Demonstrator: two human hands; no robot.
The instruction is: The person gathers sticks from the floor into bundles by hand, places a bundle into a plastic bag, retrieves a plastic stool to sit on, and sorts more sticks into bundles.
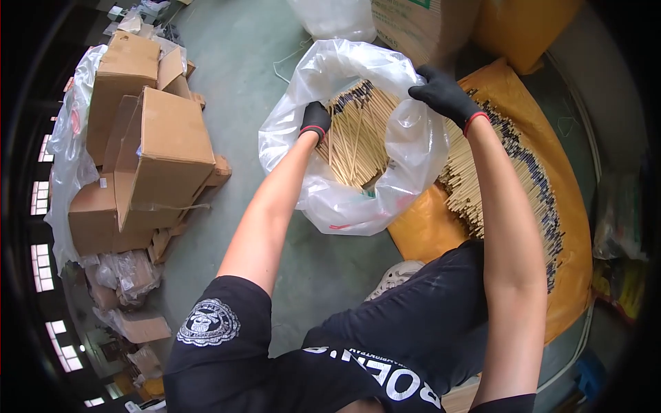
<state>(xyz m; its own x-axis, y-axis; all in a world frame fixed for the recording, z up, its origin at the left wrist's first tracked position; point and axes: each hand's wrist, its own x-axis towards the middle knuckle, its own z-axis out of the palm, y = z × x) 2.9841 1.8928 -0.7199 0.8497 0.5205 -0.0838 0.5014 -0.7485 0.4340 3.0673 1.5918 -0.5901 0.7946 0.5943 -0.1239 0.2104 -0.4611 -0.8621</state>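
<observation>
Right hand (444, 91) closes on a translucent bag (288, 103); left hand (316, 118), in its mouth beside thin sticks (366, 138), has unclear grip.

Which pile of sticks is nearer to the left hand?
The pile inside the translucent bag, beside the left hand; the other pile lies on orange sheeting.

Single head-worn view, forward and down, near the plastic bag (358, 212).
</observation>
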